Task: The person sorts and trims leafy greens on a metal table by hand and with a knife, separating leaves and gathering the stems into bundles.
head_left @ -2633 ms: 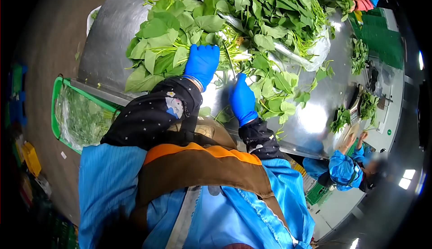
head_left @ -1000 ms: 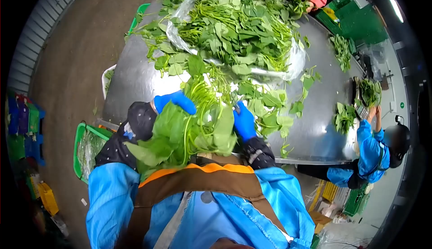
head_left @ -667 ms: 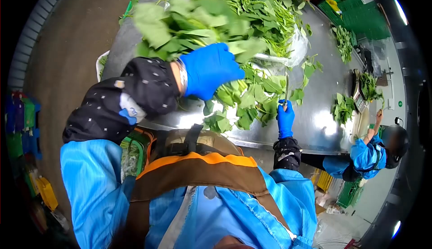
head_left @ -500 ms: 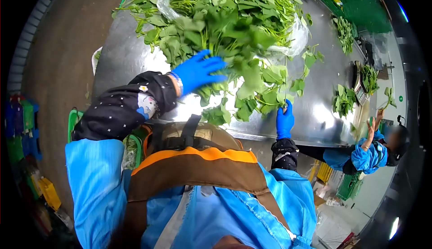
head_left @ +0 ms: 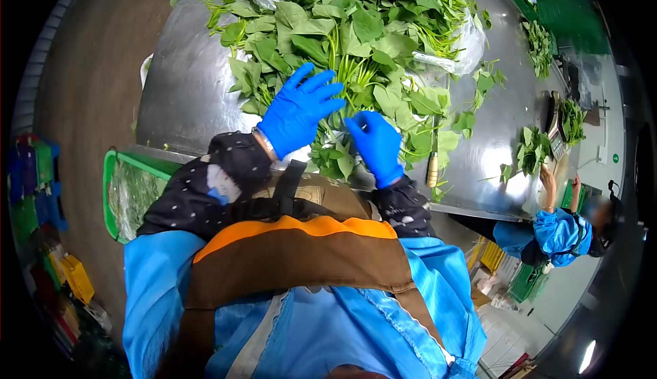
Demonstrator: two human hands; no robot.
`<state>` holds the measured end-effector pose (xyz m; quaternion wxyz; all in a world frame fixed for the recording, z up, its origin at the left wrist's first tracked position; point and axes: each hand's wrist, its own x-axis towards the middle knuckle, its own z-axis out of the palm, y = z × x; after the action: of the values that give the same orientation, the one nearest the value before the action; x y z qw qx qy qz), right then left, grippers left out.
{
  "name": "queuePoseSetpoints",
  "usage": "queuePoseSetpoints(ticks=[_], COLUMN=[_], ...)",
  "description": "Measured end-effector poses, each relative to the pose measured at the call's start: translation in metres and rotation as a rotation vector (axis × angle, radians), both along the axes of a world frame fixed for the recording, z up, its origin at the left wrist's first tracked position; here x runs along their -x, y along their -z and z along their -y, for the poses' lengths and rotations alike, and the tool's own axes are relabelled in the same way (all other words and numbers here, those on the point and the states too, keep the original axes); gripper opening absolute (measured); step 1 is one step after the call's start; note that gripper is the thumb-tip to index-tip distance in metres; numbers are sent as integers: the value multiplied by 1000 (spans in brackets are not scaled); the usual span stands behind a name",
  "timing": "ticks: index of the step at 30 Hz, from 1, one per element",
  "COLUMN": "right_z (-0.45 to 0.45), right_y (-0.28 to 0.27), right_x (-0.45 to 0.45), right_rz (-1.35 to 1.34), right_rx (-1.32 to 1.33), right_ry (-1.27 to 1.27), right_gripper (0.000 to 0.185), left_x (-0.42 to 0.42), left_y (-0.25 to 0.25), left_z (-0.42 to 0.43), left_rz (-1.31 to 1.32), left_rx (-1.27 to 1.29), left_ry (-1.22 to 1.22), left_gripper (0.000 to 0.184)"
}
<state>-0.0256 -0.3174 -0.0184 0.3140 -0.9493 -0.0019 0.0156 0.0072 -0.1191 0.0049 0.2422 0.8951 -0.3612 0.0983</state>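
Both hands wear blue gloves and are near each other over the near side of the greens (head_left: 356, 30), which are heaped across the counter (head_left: 185, 81) just ahead. The left hand (head_left: 298, 113) has its fingers spread and holds nothing, its fingertips at the leaves and stems. The right hand (head_left: 376, 146) is beside it with the fingers bent inward, close to the stem ends; whether it grips any of them cannot be told. Just right of the right hand, a knife (head_left: 432, 170) lies with its wooden handle toward the wearer and its blade pointing away among loose leaves. Beyond the hands, clear plastic (head_left: 471, 45) shows at the right edge of the heap, with more of it at the far left. Well to the right are small bunches (head_left: 534, 149) of leaves and a scale (head_left: 556, 141); a co-worker (head_left: 561, 232) in blue reaches toward them with both hands. Left of the hands, below the counter's edge, a green basket (head_left: 109, 194) contains clear plastic and greenery.
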Motion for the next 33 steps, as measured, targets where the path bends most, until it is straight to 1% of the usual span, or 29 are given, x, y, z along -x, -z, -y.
queuePoseSetpoints(ticks=[1,2,4,5,6,7,8,9,10,11,12,13,15,16,17,19,20,21,22,23,24,25,28,29,30,31,33], right_z=[-4,-5,-6,-5,2,12,24,33,41,42,47,50,57,52,49,33,18,1,-10,-15,-15,-20,-10,-6,-4,-3,-7], right_y=[10,12,14,3,-14,-27,-31,-28,-14,-12,-20,-27,0,-1,-6,-10,-14,-14,-10,-1,16,15,-16,-23,-20,-16,-8], right_x=[-4,-6,-12,-12,-13,-13,-12,-16,-14,-15,-10,-5,-4,-4,-1,6,7,6,3,-3,-5,-7,-3,0,0,1,8], right_rz=[23,-47,-189,-272,-354,-429,-406,-404,-448,-486,-468,-409,91,458,537,386,205,172,176,160,122,86,-341,-378,-387,-395,-311], right_rx=[119,132,156,-165,-487,-808,-972,-1033,-913,-793,-890,-998,-642,-6,51,-137,-272,-311,-235,-60,-17,25,-755,-903,-904,-905,-870], right_ry=[-64,-83,-119,-85,-46,-4,32,39,114,187,192,251,365,296,278,130,96,58,24,-31,-60,-89,112,101,65,28,17], right_gripper=[22,21,19,19,19,19,21,20,20,20,20,25,35,40,30,18,14,18,19,19,19,18,18,19,18,17,16], left_x=[-2,-3,3,8,12,16,19,21,23,24,22,22,23,21,20,16,16,12,8,9,9,8,14,15,14,15,16], left_y=[11,20,32,38,40,42,40,35,25,12,3,-1,-7,1,5,13,21,30,35,34,34,31,16,11,6,4,1], left_z=[-1,-4,-23,-35,-46,-55,-58,-59,-55,-48,-40,-31,-15,-9,-3,5,8,11,13,13,13,13,5,4,4,7,14], left_rz=[4,10,-29,-58,-69,-129,-75,-19,-90,-157,-224,-315,-497,-581,-653,-615,-695,-760,-823,-845,-868,-890,-1186,-1282,-1384,-1359,-1305], left_rx=[-53,-104,-74,-61,-104,-108,-86,-63,94,251,409,489,641,636,593,428,471,517,564,577,589,600,727,782,827,874,970], left_ry=[-63,-125,-228,-276,-322,-375,-408,-438,-470,-498,-530,-520,-479,-474,-510,-519,-512,-506,-499,-488,-477,-467,-438,-425,-373,-354,-318], left_gripper=[43,44,44,44,44,42,39,35,31,26,22,20,16,15,15,19,19,20,21,22,22,22,25,26,31,30,30])
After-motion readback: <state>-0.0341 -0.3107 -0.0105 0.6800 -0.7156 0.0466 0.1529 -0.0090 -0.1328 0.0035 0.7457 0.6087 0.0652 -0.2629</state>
